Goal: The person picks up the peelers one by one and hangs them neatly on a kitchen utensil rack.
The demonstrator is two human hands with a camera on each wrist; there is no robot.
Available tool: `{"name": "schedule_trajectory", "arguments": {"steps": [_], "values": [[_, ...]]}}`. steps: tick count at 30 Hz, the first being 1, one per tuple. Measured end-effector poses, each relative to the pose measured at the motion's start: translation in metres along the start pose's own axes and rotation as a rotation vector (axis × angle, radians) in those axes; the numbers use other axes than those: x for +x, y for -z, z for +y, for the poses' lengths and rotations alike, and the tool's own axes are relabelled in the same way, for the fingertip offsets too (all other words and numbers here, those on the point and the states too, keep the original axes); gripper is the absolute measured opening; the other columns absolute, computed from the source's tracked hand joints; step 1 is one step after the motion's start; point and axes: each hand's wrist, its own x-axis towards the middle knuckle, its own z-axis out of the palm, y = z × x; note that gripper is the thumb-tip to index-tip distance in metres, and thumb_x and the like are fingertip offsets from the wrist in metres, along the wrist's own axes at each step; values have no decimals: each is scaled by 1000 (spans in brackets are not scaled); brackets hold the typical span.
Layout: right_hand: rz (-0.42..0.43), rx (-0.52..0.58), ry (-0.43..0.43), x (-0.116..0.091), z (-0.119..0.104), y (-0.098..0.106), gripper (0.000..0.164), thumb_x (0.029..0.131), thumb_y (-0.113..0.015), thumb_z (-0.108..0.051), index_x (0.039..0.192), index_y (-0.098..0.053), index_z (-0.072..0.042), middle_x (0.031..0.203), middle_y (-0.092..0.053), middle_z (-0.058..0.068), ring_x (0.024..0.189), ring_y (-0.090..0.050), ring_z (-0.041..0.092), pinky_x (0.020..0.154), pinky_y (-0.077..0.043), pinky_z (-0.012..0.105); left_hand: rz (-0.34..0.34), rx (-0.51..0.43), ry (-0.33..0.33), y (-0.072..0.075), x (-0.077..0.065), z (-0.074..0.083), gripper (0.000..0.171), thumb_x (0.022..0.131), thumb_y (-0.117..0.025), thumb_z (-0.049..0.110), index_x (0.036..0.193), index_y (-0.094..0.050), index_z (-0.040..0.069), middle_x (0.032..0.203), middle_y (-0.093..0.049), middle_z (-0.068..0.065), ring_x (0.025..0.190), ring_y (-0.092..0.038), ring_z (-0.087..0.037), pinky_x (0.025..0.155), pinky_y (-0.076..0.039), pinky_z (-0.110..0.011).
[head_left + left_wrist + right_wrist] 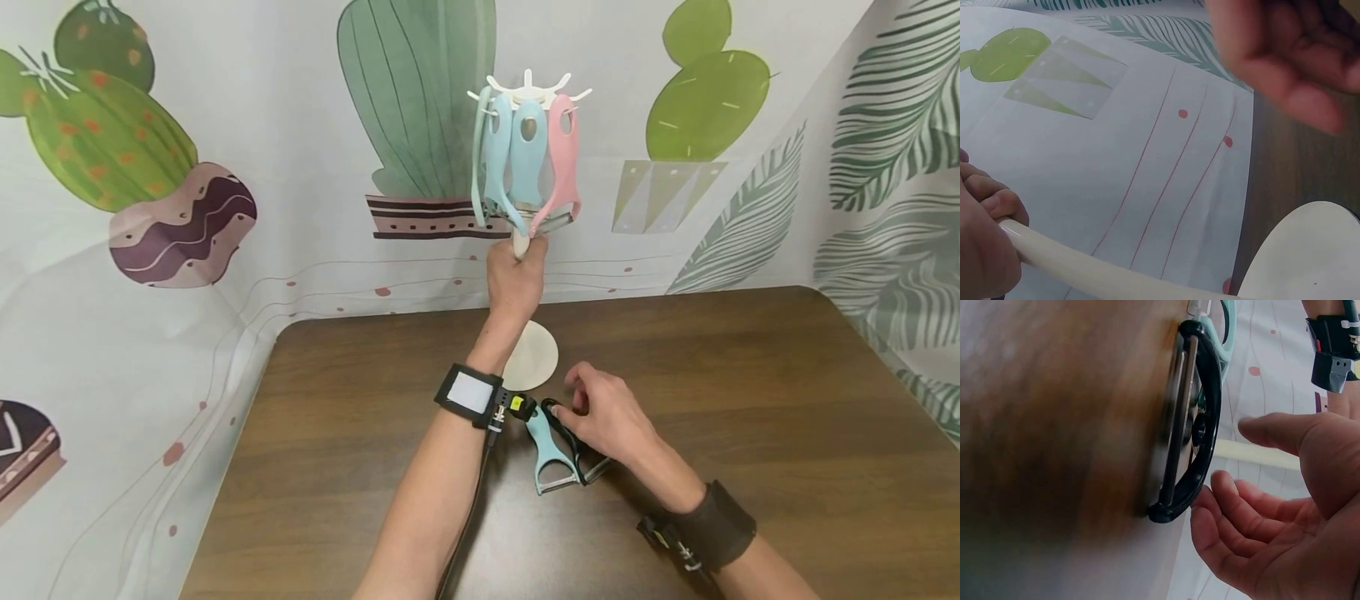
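Note:
My left hand (516,279) grips the cream pole (1094,265) of a stand, just below its hanging peelers. The white hooked top (528,97) carries a mint peeler (478,167), two light blue peelers, one at the front (528,162), and a pink peeler (564,154). On the table lie a light blue peeler (543,437) and a black peeler (577,467), side by side. Over the black handle hovers my right hand (611,417), fingers loosely bent. In the right wrist view, the thumb stands apart from the fingers, with nothing held between them.
The stand's round cream base (536,358) sits on the brown wooden table (720,400), partly behind my left forearm. A cloth printed with cacti (427,100) hangs behind the table. A cable (465,521) runs along the left forearm.

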Motion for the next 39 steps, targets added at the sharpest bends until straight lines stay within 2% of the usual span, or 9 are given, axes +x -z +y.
{"name": "schedule_trajectory", "arguments": {"steps": [6, 14, 20, 29, 39], "values": [[-77, -22, -41, -3, -1, 1, 34, 84, -89, -21, 106, -68, -7, 79, -60, -1, 68, -53, 13, 63, -46, 33, -18, -8, 23, 1, 1, 0, 53, 101, -58, 20, 52, -40, 17, 44, -32, 7, 39, -27, -10, 39, -20, -27], [-126, -65, -49, -4, -1, 3, 39, 79, -94, -24, 103, -67, -8, 82, -62, 0, 72, -55, 14, 65, -48, 34, -50, -19, 19, 3, 2, 2, 54, 101, -57, 20, 51, -38, 18, 45, -29, 9, 39, -25, -9, 39, -20, -27], [-172, -60, -67, -4, -2, 4, 38, 79, -94, -24, 99, -66, -9, 81, -61, -1, 72, -55, 14, 64, -47, 33, -77, -12, 33, 4, 3, 2, 55, 102, -58, 22, 51, -38, 19, 44, -30, 9, 39, -25, -9, 39, -20, -27], [-166, -58, -57, -3, -1, 3, 34, 79, -92, -18, 96, -65, -8, 77, -60, 1, 67, -54, 15, 60, -46, 31, -91, -31, 23, 6, 4, 1, 55, 102, -59, 23, 51, -37, 19, 46, -29, 9, 40, -24, -9, 39, -19, -28], [-171, -45, -63, -3, 0, 5, 32, 81, -90, -14, 99, -65, -7, 78, -60, 2, 67, -55, 16, 58, -47, 31, -110, -40, 33, 7, 4, 1, 54, 101, -60, 23, 51, -38, 20, 46, -30, 8, 41, -24, -9, 40, -20, -28]]}}
